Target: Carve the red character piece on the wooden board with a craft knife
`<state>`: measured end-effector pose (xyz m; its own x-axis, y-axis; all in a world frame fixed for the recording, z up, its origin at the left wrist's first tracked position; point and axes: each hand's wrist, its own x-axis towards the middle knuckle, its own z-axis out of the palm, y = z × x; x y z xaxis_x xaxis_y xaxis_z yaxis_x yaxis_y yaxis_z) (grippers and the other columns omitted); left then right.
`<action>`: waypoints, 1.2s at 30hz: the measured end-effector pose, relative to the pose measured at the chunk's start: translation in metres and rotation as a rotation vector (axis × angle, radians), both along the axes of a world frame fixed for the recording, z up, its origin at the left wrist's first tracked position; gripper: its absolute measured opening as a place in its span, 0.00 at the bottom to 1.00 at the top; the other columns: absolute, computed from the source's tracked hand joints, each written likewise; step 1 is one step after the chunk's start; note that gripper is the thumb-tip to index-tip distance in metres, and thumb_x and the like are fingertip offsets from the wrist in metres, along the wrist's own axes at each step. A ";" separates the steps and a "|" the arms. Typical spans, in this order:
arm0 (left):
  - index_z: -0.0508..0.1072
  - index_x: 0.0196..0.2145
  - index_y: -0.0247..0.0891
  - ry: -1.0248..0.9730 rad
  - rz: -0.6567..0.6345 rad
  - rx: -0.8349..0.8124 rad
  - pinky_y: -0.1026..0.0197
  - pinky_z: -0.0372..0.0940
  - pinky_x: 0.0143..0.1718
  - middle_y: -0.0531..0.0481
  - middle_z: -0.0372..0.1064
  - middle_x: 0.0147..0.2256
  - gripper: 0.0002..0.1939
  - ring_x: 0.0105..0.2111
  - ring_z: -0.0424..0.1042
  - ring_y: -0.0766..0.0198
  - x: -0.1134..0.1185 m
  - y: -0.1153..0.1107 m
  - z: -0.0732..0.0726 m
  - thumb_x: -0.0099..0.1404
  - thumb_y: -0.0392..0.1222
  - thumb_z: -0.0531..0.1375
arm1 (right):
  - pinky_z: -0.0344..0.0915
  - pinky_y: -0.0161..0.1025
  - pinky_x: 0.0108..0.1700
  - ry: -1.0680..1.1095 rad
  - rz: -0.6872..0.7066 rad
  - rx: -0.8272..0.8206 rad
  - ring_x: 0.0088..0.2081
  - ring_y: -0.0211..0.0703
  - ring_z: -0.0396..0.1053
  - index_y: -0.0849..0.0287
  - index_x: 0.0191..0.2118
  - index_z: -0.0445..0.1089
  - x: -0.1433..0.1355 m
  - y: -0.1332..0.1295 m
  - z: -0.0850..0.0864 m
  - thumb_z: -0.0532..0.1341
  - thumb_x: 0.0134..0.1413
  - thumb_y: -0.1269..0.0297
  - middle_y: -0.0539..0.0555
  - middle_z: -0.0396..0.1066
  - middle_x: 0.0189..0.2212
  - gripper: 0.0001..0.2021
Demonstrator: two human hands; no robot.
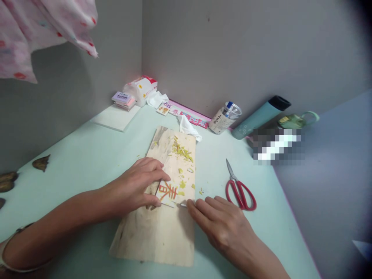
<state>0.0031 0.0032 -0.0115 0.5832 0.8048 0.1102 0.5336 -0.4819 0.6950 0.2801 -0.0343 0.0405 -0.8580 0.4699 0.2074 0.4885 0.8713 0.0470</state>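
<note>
A wooden board lies on the pale green table. On it rests a cream paper sheet with red cut-out characters and yellow-green paper scraps. My left hand presses flat on the sheet's left edge, fingers over the characters. My right hand pinches a thin craft knife, whose tip touches the sheet's lower edge.
Red-handled scissors lie right of the board. At the back stand a tissue pack, crumpled tissue, a jar, a teal bottle and a pink strip. Dark dried leaves lie at the left edge.
</note>
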 end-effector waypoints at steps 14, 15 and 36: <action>0.71 0.52 0.47 0.002 -0.017 0.038 0.54 0.53 0.59 0.51 0.66 0.49 0.30 0.58 0.60 0.53 0.000 0.001 0.001 0.55 0.35 0.75 | 0.49 0.42 0.30 0.050 -0.028 -0.033 0.27 0.41 0.55 0.64 0.44 0.71 -0.005 -0.004 0.000 0.48 0.71 0.77 0.51 0.66 0.27 0.14; 0.71 0.52 0.47 0.004 -0.018 0.032 0.53 0.54 0.59 0.51 0.66 0.49 0.29 0.58 0.60 0.53 0.000 0.001 0.001 0.55 0.35 0.75 | 0.49 0.42 0.30 0.066 -0.044 -0.005 0.27 0.41 0.55 0.64 0.44 0.71 -0.005 -0.004 0.000 0.49 0.70 0.77 0.51 0.66 0.27 0.13; 0.72 0.53 0.49 -0.019 -0.010 0.111 0.53 0.56 0.59 0.51 0.67 0.53 0.24 0.59 0.60 0.51 -0.004 0.001 -0.011 0.59 0.39 0.70 | 0.51 0.41 0.29 -0.012 -0.109 0.039 0.25 0.42 0.56 0.63 0.43 0.70 -0.014 -0.009 0.004 0.49 0.69 0.77 0.50 0.67 0.27 0.12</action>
